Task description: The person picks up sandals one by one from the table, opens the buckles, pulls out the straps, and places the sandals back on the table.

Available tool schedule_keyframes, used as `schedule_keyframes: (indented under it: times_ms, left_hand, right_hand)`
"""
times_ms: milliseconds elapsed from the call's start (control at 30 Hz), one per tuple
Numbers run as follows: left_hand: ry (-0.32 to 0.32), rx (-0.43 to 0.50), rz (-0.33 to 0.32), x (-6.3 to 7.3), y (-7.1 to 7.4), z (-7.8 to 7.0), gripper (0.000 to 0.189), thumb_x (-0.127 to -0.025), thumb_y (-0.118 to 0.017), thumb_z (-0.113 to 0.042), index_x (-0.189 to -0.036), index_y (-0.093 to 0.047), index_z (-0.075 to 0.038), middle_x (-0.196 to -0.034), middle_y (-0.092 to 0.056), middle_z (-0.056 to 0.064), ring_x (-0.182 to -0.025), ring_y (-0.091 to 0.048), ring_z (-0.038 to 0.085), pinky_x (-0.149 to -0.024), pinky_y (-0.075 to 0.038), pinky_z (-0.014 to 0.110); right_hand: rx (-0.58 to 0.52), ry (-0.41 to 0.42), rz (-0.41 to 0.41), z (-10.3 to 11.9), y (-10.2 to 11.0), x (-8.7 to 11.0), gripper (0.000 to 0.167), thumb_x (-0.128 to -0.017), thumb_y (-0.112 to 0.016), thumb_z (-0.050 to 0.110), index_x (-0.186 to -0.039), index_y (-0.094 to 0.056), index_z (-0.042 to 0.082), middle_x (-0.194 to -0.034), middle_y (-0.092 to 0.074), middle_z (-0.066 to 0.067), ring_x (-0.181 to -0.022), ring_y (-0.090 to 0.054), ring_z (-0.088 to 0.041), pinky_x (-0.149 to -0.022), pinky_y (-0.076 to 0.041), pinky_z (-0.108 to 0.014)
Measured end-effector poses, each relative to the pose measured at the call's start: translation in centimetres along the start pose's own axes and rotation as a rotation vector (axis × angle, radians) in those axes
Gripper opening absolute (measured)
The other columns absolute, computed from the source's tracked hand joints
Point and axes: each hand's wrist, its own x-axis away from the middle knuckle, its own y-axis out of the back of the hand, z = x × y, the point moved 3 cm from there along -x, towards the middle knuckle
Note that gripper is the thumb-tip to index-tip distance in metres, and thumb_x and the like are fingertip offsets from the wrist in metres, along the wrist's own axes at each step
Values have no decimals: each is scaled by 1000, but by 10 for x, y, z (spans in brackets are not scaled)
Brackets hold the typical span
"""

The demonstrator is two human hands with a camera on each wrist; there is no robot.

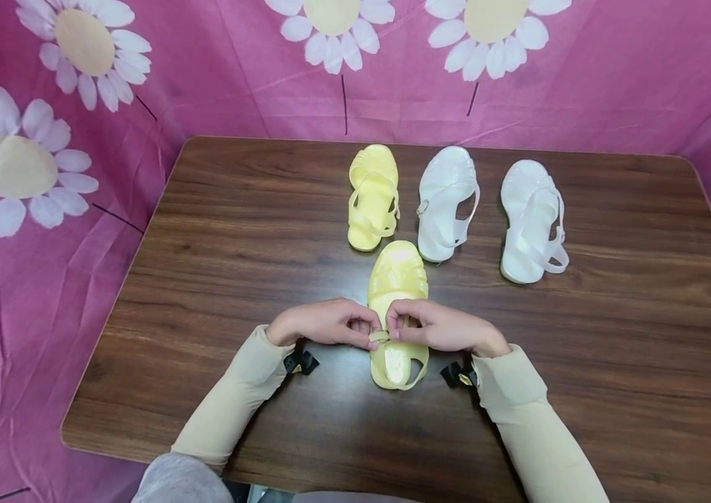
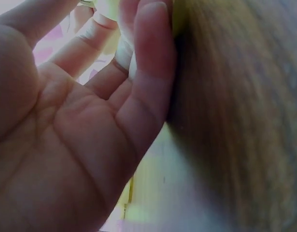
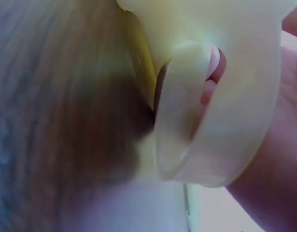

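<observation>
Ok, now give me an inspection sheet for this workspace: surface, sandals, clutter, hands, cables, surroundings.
Surface: brown wood-grain table.
Job's things: near yellow sandal, toe pointing away from the person; its strap is being handled.
Clutter: nothing seen beyond the far yellow sandal, middle white sandal and rightmost white sandal.
Hands: left hand and right hand both pinch at the strap.
Cables: nothing seen.
Surroundings: pink cloth printed with white flowers.

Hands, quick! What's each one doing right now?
Left hand: closed, pinching the strap of the nearer yellow sandal.
Right hand: closed, pinching at the same strap.
</observation>
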Motion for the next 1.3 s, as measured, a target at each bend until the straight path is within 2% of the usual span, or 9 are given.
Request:
schedule_keyframes:
  times_ms: [67,200,400,600,767,900,1133,1300]
  left_hand:
    - [-2,10,0,0,0,0,10,-92,-65,-26,-93,-65,-15,-66,-52,-10,-60,-47,1,-57,-39,18]
    - [-19,2,-19,1,1,0,10,-92,-67,-25,-92,-66,-15,-67,-54,-9,-61,-50,1,-58,-41,18]
    - [-59,-38,-99,3,7,-3,17,-86,-73,-23,-98,-66,-12,-70,-57,-5,-64,-53,3,-60,-45,19]
    - [-91,-50,-157,6,11,-9,28,-82,-77,-17,-106,-64,-11,-80,-62,-2,-71,-57,3,-66,-51,21]
    - [-128,-42,-149,8,11,-13,27,-82,-77,-14,-106,-66,-11,-88,-64,0,-73,-59,4,-67,-53,22]
    - [-133,-37,-138,8,11,-13,25,-83,-75,-13,-106,-67,-11,-88,-63,0,-73,-59,5,-68,-54,23]
    - [-139,-42,-120,9,12,-14,26,-82,-75,-10,-106,-64,-11,-87,-63,1,-75,-59,6,-68,-54,24]
    - [-131,-68,-105,10,12,-15,27,-82,-75,-11,-106,-64,-11,-89,-64,1,-77,-59,6,-70,-54,26]
  right_hand:
    - [35,21,-20,2,0,-1,2,-94,-60,15,-94,-58,15,-86,-56,2,-75,-51,-12,-69,-45,-23]
    - [103,51,-76,7,1,-1,12,-89,-69,16,-95,-59,15,-84,-58,3,-70,-51,-10,-65,-46,-23]
    - [200,38,-172,17,2,0,13,-84,-75,18,-91,-63,16,-81,-62,7,-73,-56,-6,-67,-49,-23]
    - [236,19,-207,23,1,1,10,-85,-74,19,-90,-66,18,-86,-67,11,-83,-61,-4,-76,-51,-25]
    - [293,47,-250,30,0,1,11,-84,-74,17,-88,-64,19,-86,-65,11,-84,-60,-8,-78,-51,-28]
    - [320,54,-268,32,0,1,13,-84,-75,17,-87,-62,20,-84,-63,12,-81,-59,-8,-76,-49,-26]
    - [323,51,-274,31,-2,-1,14,-84,-75,20,-87,-62,21,-83,-63,13,-80,-58,-4,-75,-49,-26]
    - [309,46,-268,31,-3,-1,14,-84,-76,21,-87,-62,21,-80,-61,11,-75,-56,-6,-69,-48,-23]
